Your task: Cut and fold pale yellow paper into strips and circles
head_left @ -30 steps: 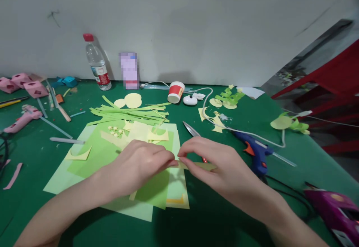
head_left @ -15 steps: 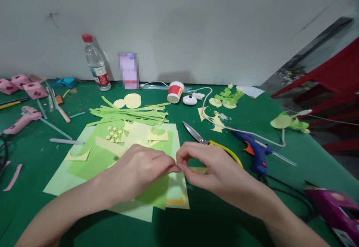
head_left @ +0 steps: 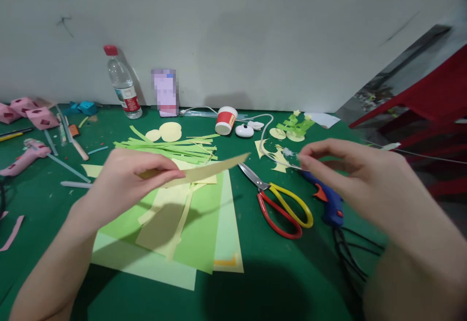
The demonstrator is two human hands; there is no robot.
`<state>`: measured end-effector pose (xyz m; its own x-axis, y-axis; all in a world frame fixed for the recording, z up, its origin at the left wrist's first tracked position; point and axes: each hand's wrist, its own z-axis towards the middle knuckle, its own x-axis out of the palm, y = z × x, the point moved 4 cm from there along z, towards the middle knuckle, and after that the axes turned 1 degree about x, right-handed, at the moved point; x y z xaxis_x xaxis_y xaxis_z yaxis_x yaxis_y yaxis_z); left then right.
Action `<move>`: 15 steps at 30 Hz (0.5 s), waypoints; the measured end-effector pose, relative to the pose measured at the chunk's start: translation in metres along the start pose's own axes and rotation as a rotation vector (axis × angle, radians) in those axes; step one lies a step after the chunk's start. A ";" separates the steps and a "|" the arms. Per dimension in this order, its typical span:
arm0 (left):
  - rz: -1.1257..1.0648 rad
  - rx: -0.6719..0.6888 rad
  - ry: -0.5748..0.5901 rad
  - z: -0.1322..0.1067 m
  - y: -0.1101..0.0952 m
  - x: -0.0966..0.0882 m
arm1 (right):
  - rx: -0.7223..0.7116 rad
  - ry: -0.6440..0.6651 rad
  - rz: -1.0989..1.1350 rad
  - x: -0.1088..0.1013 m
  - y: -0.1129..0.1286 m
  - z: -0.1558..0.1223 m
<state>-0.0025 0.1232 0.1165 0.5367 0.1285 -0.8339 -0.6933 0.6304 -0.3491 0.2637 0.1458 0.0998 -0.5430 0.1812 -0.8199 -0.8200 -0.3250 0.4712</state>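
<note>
My left hand (head_left: 126,177) is raised over the green table (head_left: 277,282), its fingers pinched on a long pale yellow paper strip (head_left: 209,169) that sticks out to the right. My right hand (head_left: 359,180) hovers to the right, above the blue glue gun (head_left: 328,202), with thumb and fingers curled close together; it is blurred and nothing shows in it. Below the left hand lie stacked green and yellow paper sheets (head_left: 197,228). Red-and-yellow scissors (head_left: 279,199) lie on the table between the hands.
Green paper strips (head_left: 168,147) and yellow discs (head_left: 170,130) lie behind the sheets. Along the wall stand a water bottle (head_left: 121,85), a paper cup (head_left: 225,119) and a white cable (head_left: 268,138). A pink glue gun (head_left: 22,158) and pink boxes (head_left: 29,109) sit far left.
The hands were together, pinching the strip low over the sheets. They have parted: the left lifted the strip up and left, the right let go and swung up right, uncovering the scissors.
</note>
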 end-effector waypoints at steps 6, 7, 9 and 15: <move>-0.040 0.071 0.153 0.002 -0.019 0.039 | -0.515 0.080 -0.034 0.034 0.058 -0.023; -0.040 0.072 0.154 0.001 -0.022 0.044 | -0.520 0.124 -0.030 0.040 0.061 -0.025; -0.055 0.077 0.151 -0.001 -0.026 0.051 | -0.506 0.178 -0.015 0.048 0.062 -0.028; -0.080 0.040 0.182 -0.004 -0.028 0.063 | -0.546 0.082 -0.047 0.052 0.064 -0.030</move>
<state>0.0489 0.1106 0.0725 0.4910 -0.0618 -0.8689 -0.6302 0.6635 -0.4033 0.1880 0.1069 0.0773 -0.4741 0.1414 -0.8690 -0.6185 -0.7559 0.2144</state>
